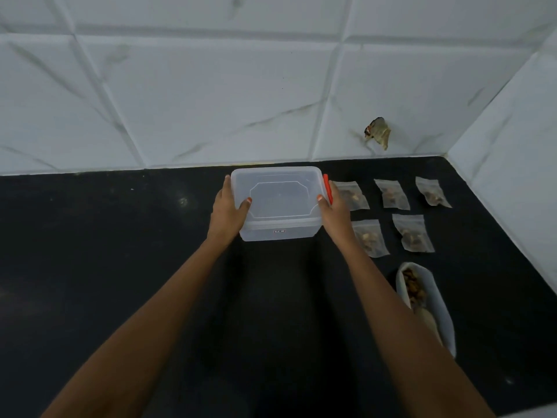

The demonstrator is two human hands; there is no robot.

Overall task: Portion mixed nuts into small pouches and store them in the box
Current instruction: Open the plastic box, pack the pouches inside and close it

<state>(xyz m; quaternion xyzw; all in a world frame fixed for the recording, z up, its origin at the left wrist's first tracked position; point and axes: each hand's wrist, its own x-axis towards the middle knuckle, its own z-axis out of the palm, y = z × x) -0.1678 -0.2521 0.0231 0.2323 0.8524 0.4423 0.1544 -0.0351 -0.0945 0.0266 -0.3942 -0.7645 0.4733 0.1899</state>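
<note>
A clear plastic box (pixel 278 203) with its lid on and a red clasp (pixel 328 188) on its right side stands on the black counter near the wall. My left hand (pixel 229 211) grips its left side, thumb on the lid. My right hand (pixel 334 212) grips its right side by the clasp, thumb on the lid too. Several small clear pouches (pixel 394 194) holding nuts lie flat to the right of the box in two rows. A larger open bag of mixed nuts (pixel 422 294) lies nearer to me on the right, partly behind my right forearm.
The black counter (pixel 120 251) runs left and toward me. White marbled tile walls (pixel 211 95) close off the back and the right side, forming a corner. A chipped, brownish patch (pixel 378 132) marks the back wall above the pouches.
</note>
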